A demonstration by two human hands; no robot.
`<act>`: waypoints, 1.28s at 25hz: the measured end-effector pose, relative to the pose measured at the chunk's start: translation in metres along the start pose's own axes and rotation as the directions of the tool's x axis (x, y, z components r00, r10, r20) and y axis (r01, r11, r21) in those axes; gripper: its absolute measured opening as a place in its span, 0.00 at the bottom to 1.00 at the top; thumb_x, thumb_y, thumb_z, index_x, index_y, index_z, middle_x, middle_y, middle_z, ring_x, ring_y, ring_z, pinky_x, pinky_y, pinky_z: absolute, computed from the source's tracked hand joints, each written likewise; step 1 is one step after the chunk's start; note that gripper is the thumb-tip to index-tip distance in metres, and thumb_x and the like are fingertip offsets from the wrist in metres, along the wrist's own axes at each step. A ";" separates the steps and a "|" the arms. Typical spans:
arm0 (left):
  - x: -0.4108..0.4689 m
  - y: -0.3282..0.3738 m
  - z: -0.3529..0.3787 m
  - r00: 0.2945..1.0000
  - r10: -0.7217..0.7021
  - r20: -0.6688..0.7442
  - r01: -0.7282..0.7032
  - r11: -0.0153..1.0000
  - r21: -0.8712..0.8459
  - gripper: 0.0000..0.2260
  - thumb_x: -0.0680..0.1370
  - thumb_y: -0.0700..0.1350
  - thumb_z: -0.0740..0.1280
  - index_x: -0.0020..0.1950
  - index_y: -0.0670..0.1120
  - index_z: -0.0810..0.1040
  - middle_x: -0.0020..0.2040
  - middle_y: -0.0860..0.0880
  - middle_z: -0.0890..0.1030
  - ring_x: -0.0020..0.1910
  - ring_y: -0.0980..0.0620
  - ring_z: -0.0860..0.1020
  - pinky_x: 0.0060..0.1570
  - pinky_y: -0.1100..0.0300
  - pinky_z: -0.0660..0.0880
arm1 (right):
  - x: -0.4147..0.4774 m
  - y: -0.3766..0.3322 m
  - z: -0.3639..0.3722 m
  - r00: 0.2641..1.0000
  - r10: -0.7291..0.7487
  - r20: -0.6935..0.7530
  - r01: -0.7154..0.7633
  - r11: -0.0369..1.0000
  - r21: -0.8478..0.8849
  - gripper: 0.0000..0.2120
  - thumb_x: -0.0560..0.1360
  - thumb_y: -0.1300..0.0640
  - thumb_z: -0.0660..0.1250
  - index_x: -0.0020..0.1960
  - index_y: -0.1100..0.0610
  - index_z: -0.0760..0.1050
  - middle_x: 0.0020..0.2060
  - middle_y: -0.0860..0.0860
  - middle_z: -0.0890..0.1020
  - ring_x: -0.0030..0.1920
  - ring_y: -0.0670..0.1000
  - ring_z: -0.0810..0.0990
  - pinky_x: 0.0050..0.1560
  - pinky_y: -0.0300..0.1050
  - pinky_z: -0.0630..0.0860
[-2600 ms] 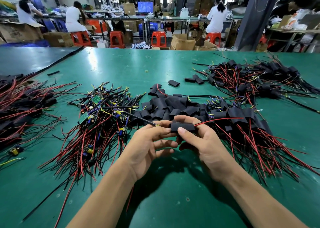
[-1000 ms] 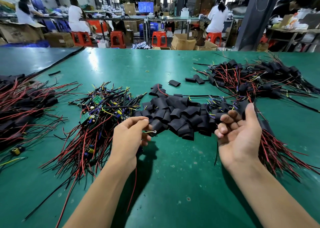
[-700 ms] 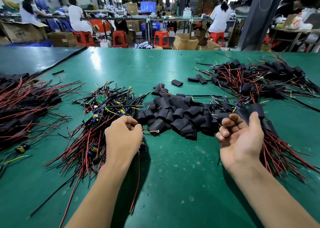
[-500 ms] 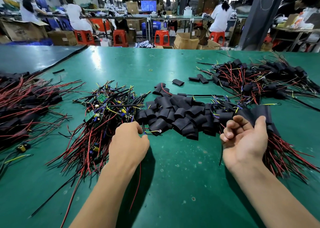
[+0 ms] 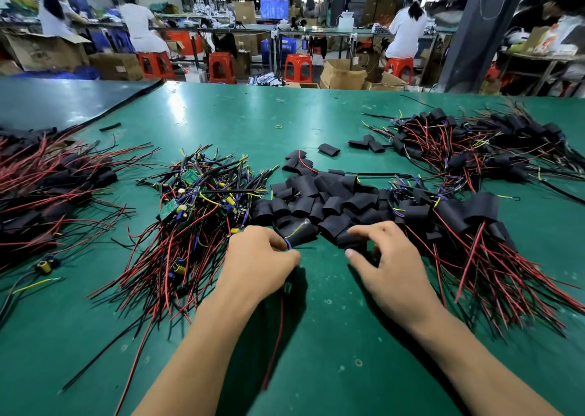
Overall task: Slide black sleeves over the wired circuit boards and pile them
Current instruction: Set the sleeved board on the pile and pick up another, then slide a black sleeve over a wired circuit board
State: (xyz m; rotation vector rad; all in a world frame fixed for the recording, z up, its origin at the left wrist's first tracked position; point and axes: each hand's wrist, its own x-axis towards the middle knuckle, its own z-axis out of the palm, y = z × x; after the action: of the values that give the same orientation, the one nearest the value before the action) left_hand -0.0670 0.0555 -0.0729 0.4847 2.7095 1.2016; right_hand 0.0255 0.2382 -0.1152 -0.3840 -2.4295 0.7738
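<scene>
Green table (image 5: 316, 114) fills the view. Along its left edge there is a spread of sleeved boards (image 5: 47, 187) with red leads. Left of the middle sits a heap of bare wired boards (image 5: 196, 206). Green boards and yellow parts show in it, and its red and black leads fan toward the near edge. Toward the right edge lies a sleeved pile (image 5: 474, 225), leads pointing at the near right corner. A further sleeved pile (image 5: 474, 146) sits toward the far right corner. Mid-surface, between the bare heap and the sleeved pile, is a heap of loose black sleeves (image 5: 323, 197).

Your left hand (image 5: 262, 257) is at the near rim of that heap, fingers curled round one wired board. Its body is hidden under the hand; only its red lead (image 5: 278, 330) trails toward the near edge. Your right hand (image 5: 389, 257), near it, pinches one black sleeve (image 5: 349, 241) between thumb and forefinger at the heap's near rim, other fingers loosely bent. A small yellow rubber band (image 5: 278, 126) lies alone toward the far edge.
</scene>
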 end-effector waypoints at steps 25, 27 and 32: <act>0.002 0.007 0.012 0.990 -0.063 -0.124 -0.059 0.617 -0.785 0.15 0.73 0.41 0.77 0.49 0.35 0.74 0.33 0.44 0.79 0.24 0.46 0.79 0.24 0.59 0.76 | 0.002 -0.008 -0.009 0.996 0.072 -0.049 -0.071 0.997 0.017 0.11 0.79 0.55 0.68 0.60 0.51 0.82 0.48 0.49 0.83 0.55 0.53 0.78 0.57 0.45 0.68; 0.004 0.007 0.009 0.987 -0.068 -0.145 -0.086 0.538 -0.838 0.12 0.72 0.37 0.77 0.49 0.37 0.75 0.35 0.43 0.80 0.30 0.44 0.82 0.31 0.57 0.80 | 0.002 -0.011 -0.013 0.980 0.136 -0.145 -0.105 0.974 0.202 0.12 0.80 0.57 0.67 0.62 0.52 0.80 0.49 0.46 0.84 0.52 0.46 0.81 0.56 0.35 0.71; 0.011 0.003 0.005 0.982 -0.137 -0.131 -0.066 0.404 -0.912 0.08 0.72 0.30 0.73 0.46 0.38 0.76 0.35 0.47 0.77 0.39 0.47 0.81 0.41 0.58 0.82 | 0.007 -0.010 -0.018 0.935 0.315 -0.163 -0.214 0.867 0.450 0.10 0.82 0.54 0.63 0.59 0.46 0.80 0.42 0.45 0.85 0.37 0.41 0.80 0.44 0.42 0.74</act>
State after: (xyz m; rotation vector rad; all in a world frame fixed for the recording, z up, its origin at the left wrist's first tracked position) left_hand -0.0754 0.0651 -0.0740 0.1211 1.6295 2.5168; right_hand 0.0291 0.2408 -0.0938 -0.6053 -1.9394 1.2753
